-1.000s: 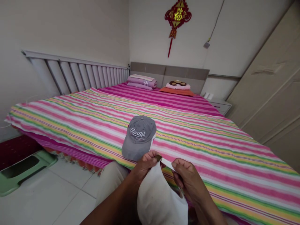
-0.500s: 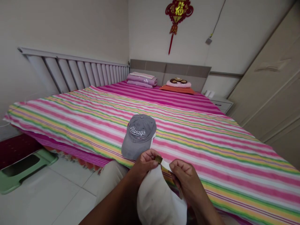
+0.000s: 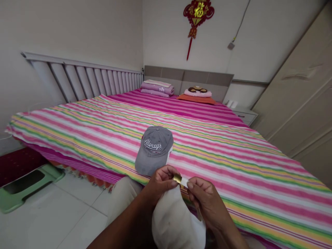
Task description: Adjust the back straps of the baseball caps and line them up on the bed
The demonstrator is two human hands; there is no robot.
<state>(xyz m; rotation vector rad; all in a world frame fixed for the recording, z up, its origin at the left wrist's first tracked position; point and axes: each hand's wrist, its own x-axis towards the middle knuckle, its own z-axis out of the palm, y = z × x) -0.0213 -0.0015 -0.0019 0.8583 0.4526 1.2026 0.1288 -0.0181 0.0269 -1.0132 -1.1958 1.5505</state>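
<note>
A white cap (image 3: 172, 219) is held over my lap, its back strap toward the bed. My left hand (image 3: 162, 181) pinches the gold-coloured buckle (image 3: 177, 178) at the left end of the strap. The white strap (image 3: 184, 182) is gripped between thumb and fingers of my right hand (image 3: 204, 193), a short way right of the buckle. Just beyond my left hand, a grey cap (image 3: 153, 150) with "Always" lettering rests on the striped bedspread, brim toward me. The far side of the white cap is hidden.
The striped bed (image 3: 220, 148) fills the middle, with folded purple bedding (image 3: 157, 89) and a pink pillow (image 3: 198, 92) by the headboard. A green stool (image 3: 26, 185) stands on the floor at left.
My hands have come slightly closer together along the strap. The buckle has tilted and moved a little right, now shining brighter.
</note>
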